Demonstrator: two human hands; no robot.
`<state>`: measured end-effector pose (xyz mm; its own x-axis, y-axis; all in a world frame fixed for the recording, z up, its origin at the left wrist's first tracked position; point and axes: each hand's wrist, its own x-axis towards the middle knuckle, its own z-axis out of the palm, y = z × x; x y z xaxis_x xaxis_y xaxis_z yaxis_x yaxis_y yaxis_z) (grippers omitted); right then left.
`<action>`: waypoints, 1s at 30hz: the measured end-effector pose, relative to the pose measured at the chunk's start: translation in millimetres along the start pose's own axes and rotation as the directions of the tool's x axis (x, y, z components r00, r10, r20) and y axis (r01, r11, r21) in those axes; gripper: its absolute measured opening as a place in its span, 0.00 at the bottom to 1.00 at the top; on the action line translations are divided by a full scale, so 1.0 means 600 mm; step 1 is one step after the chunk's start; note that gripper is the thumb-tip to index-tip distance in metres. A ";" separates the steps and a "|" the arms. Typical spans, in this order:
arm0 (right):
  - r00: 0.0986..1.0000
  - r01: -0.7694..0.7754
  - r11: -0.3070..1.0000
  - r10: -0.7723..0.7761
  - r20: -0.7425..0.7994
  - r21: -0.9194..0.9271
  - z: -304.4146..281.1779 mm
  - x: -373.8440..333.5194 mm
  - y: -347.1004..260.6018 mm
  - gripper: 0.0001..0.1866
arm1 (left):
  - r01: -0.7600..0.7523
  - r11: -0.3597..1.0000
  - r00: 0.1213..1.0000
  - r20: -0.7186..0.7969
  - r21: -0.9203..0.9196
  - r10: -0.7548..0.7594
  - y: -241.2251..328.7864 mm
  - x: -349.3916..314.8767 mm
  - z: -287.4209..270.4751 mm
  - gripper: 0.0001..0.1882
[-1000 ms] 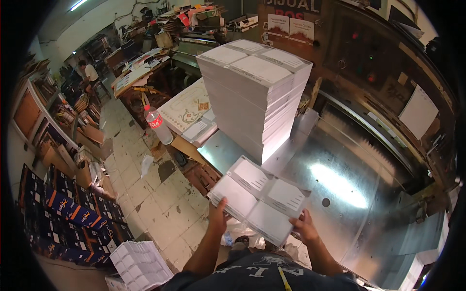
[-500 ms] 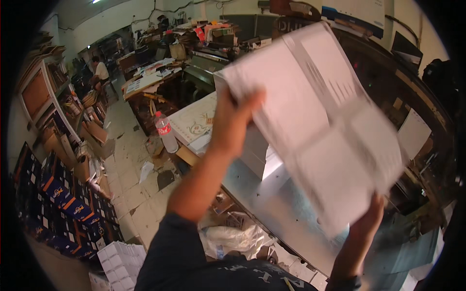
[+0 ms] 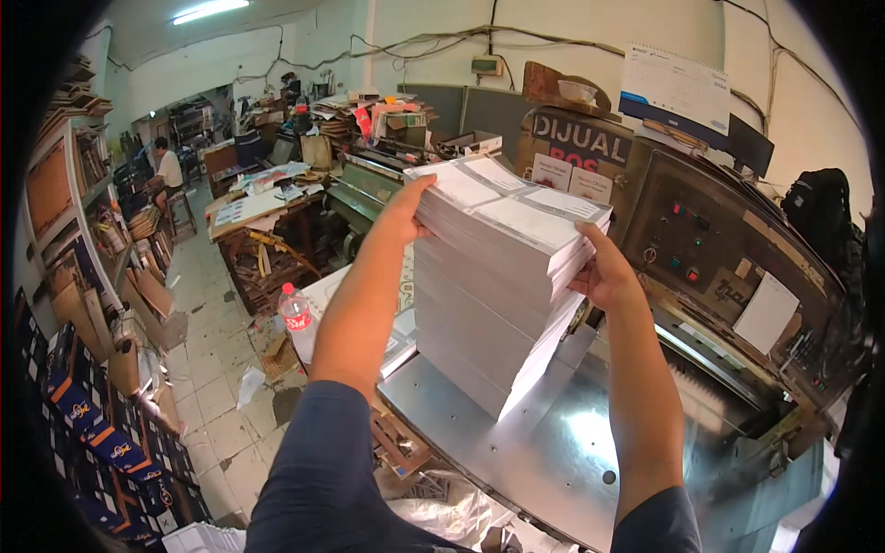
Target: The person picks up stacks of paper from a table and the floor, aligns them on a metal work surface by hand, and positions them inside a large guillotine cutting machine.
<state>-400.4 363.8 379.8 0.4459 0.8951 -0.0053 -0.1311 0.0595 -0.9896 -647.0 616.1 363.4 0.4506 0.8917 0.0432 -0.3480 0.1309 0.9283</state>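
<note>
"Gripping the left side of a printed sheaf [image 3: 512, 198], the left hand [image 3: 406, 212] presses its thumb on top, high over a metal table [image 3: 544, 447]."

"And the right hand [image 3: 604, 272]?"

"Gripping too: thumb over the near right corner, fingers bent against the side. Between them the sheaf lies atop a tall white stack [image 3: 461, 327]."

"What just changed?"

"A second ago the sheaf was held low, in front of the body and apart from the stack. Half a second ago it was in mid-air, blurred. Now it meets the top, roughly in line with the layers below."

"Meaning?"

"By all appearances, the carry is over and the stack one sheaf taller. But neither hand has let go, so the placing looks unfinished. Whether the stack bears the full weight, I cannot tell."

"Any risk?"

"The stack's right side looks uneven; a hard push could shift a layer."
</note>
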 end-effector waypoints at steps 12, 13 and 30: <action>0.999 -0.010 0.959 -0.002 0.042 0.283 0.005 -0.011 0.000 0.31 | 0.006 0.447 0.896 -0.203 0.895 0.394 0.068 -0.042 -0.018 0.49; 0.999 -0.002 0.962 -0.008 0.037 0.272 0.005 -0.011 0.001 0.32 | -0.074 0.529 0.876 -0.198 0.845 0.439 0.052 -0.037 -0.022 0.50; 0.782 -0.039 0.838 -0.314 -0.539 -0.545 -0.030 -0.011 0.031 0.44 | -0.374 0.830 0.833 -0.243 0.415 0.497 -0.039 0.005 0.024 0.44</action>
<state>-389.9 350.9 358.8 0.8668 0.4429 0.2291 0.3551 -0.2258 -0.9071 -625.6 609.2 347.2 0.0023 0.9131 0.4077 -0.1162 -0.4047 0.9071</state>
